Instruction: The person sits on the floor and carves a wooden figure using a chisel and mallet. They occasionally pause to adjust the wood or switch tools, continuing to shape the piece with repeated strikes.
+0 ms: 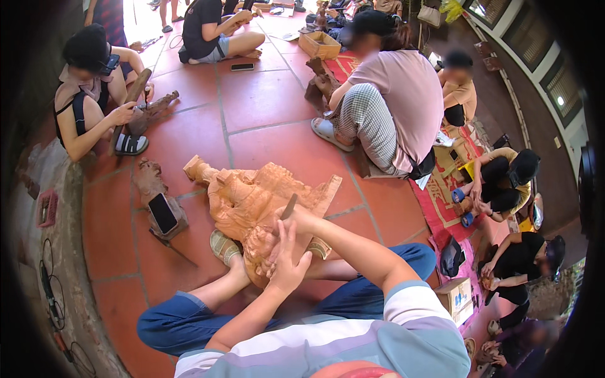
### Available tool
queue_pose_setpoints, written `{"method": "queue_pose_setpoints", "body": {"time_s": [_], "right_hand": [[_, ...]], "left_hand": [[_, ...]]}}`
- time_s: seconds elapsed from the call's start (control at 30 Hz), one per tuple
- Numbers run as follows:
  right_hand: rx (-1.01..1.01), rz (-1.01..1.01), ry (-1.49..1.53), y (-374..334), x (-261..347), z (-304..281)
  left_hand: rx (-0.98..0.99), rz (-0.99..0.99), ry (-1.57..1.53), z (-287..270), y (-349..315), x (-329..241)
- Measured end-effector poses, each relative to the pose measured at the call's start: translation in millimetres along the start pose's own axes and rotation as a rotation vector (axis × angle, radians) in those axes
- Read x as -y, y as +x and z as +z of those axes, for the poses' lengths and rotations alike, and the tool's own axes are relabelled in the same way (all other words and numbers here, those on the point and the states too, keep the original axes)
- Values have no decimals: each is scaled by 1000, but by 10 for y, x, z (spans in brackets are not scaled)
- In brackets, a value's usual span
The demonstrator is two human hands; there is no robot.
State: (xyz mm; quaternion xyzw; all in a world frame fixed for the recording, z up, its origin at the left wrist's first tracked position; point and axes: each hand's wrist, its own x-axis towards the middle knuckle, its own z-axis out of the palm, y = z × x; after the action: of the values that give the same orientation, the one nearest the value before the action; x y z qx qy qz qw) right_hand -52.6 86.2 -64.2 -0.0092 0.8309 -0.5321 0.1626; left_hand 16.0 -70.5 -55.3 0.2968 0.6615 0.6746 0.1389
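Observation:
A large carved wooden sculpture of light brown wood lies on the floor between my feet, its narrow end pointing away to the left. My right hand is closed around a slim carving tool, whose dark end sticks up above the fist. The tool's lower part is hidden. Just below, my left hand lies against the near part of the carving. Its fingers are stretched toward the right hand, with the thumb apart.
Left of the sculpture, a phone rests on a rough wooden piece. A person at the far left holds a wooden mallet over another carving. Another person squats ahead to the right. Cables run along the left ledge.

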Motion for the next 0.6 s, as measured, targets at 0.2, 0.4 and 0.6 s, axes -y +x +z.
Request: {"method": "queue_pose_setpoints", "body": {"time_s": [0.2, 0.4, 0.6], "right_hand": [[-22, -162, -23, -81, -17, 240], [-54, -22, -212, 84, -29, -57], [-101, 18, -213, 186, -16, 32]], "left_hand": [[-60, -47, 214, 83, -297, -240], [-53, 7, -37, 81, 101, 69], [-216, 124, 316, 157, -39, 171]]}}
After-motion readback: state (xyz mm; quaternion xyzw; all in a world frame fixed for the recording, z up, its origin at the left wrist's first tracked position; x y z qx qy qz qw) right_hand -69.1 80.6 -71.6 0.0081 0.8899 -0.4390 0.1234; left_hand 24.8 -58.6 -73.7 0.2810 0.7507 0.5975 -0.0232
